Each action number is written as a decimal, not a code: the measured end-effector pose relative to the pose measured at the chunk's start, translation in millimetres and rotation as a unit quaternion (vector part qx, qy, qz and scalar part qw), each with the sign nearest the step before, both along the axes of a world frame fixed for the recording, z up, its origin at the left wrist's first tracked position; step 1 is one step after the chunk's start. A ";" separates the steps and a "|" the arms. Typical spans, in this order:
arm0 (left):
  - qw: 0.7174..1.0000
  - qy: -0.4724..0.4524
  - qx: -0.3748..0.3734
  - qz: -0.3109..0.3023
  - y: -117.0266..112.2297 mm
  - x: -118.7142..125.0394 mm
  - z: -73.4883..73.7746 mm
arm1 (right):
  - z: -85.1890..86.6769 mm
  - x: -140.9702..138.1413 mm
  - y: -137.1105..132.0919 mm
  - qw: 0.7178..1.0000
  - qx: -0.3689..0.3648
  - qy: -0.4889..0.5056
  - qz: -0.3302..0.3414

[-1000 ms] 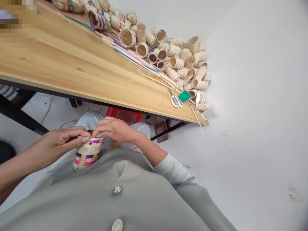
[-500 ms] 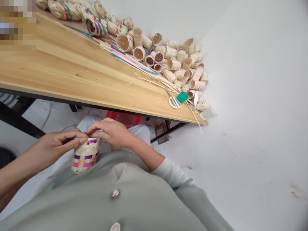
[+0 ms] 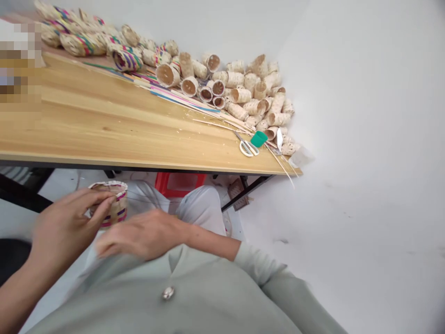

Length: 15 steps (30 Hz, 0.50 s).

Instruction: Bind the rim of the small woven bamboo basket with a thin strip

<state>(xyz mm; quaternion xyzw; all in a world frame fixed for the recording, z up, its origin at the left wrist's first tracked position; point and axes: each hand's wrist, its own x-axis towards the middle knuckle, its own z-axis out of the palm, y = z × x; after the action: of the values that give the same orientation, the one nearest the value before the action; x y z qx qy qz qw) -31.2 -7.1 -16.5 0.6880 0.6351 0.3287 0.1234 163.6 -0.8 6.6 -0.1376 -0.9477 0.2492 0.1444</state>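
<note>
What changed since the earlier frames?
The right hand left the rim of the woven basket and swung toward the body, blurred. The basket shifted toward the table, its open mouth now showing. Unchanged: left hand at the rim; scissors and green piece on the table.

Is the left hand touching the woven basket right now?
Touching. The head view shows it: the left hand pinches the woven basket at its rim, between thumb and fingers.
</note>
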 end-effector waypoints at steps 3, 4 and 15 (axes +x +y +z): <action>0.993 0.054 0.075 0.069 -7.7 -8.6 2.3 | -17.2 42.9 -15.8 0.980 -0.068 -0.086 -0.166; 0.990 0.065 0.096 0.084 -9.1 -12.9 2.4 | -28.0 64.4 -21.5 0.960 -0.083 -0.132 -0.235; 0.982 0.062 0.123 0.128 -11.2 -34.7 3.8 | -67.1 350.1 -99.5 0.777 -0.034 -0.251 -0.576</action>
<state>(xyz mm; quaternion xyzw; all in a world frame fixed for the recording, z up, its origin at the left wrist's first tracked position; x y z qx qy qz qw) -65.9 -18.4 -12.7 0.6299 0.6792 0.3740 -0.0447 513.7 -100.3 -60.5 -0.7199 -0.6855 0.1081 0.0132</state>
